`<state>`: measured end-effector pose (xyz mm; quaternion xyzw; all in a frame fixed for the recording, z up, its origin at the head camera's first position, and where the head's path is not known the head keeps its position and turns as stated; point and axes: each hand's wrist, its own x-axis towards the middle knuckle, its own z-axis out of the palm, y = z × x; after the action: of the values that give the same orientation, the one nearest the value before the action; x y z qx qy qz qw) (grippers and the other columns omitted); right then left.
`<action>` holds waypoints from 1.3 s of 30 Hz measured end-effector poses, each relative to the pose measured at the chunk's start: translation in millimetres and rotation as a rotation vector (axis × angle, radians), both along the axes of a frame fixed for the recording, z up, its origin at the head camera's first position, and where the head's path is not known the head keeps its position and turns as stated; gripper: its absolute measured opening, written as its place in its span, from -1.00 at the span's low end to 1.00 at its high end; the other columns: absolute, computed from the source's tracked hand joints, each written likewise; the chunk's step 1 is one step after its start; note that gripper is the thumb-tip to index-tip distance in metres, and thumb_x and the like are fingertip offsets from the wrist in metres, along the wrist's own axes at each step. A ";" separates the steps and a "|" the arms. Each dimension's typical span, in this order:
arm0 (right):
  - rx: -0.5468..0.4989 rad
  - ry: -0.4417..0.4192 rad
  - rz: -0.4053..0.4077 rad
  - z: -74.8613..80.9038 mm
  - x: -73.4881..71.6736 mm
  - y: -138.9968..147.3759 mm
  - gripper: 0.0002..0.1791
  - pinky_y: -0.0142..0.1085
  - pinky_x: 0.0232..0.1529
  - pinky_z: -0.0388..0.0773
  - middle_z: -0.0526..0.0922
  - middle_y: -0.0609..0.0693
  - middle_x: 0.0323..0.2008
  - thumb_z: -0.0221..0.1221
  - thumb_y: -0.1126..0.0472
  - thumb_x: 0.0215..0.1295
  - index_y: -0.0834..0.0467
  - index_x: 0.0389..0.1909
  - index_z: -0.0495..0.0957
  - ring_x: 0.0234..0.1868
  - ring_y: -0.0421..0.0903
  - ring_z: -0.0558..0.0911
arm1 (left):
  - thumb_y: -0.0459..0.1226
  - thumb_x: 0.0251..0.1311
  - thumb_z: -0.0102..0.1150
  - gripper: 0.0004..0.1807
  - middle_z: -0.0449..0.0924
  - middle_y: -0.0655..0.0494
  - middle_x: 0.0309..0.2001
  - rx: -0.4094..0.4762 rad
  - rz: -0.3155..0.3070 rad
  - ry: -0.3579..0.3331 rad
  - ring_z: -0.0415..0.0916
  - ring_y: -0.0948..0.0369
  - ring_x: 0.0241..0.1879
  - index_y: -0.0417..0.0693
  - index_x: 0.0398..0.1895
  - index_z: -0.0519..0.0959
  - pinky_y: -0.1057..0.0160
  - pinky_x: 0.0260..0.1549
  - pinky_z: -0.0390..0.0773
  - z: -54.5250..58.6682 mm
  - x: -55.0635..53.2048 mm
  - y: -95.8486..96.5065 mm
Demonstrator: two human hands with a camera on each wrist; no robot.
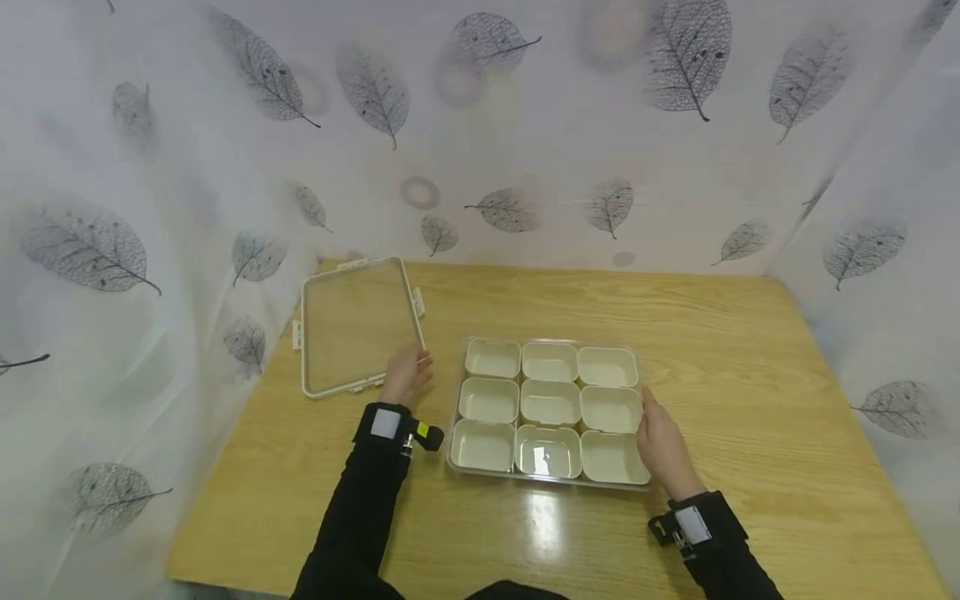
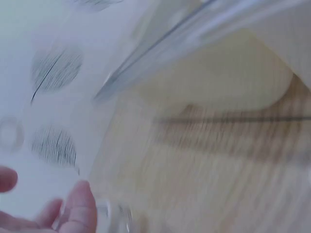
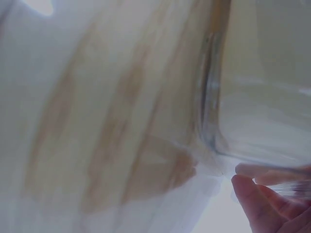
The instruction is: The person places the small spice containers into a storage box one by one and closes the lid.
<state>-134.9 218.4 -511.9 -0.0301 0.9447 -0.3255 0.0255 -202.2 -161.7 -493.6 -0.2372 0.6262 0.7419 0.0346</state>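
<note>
A clear plastic box [image 1: 551, 481] on the table holds several cream rectangular cups [image 1: 550, 402] in rows. My right hand [image 1: 667, 443] holds the box at its right side. In the right wrist view, the fingers [image 3: 257, 204] meet the box's clear wall [image 3: 211, 97] near a corner. My left hand [image 1: 406, 374] is beside the lower right corner of a clear lid [image 1: 360, 321] with a pale frame, left of the box. In the left wrist view, its fingers [image 2: 80, 208] are spread apart with nothing between them; that view is blurred.
The light wood table [image 1: 735, 358] extends to the right of the box and in front of it. A white curtain [image 1: 555, 150] with a grey leaf print hangs behind the table and along both sides. Pale clips [image 1: 418, 302] stick out from the lid's edges.
</note>
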 end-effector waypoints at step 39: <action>0.012 0.036 0.012 -1.4 0.9 -1.4 -0.53 0.12 -0.01 0.25 0.19 0.52 0.08 -0.34 0.44 0.30 0.54 0.22 -0.06 0.09 0.36 0.23 | -0.22 0.30 -0.17 -0.60 0.58 -0.10 -0.35 0.284 0.344 -0.097 0.56 0.17 -0.30 -0.39 0.04 0.32 0.37 -0.40 0.50 -48.2 30.3 -80.4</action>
<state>-133.9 217.0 -513.3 -0.0414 0.9468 -0.3191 0.0108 -171.8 -242.1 -541.8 -0.3688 0.4633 0.8053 -0.0292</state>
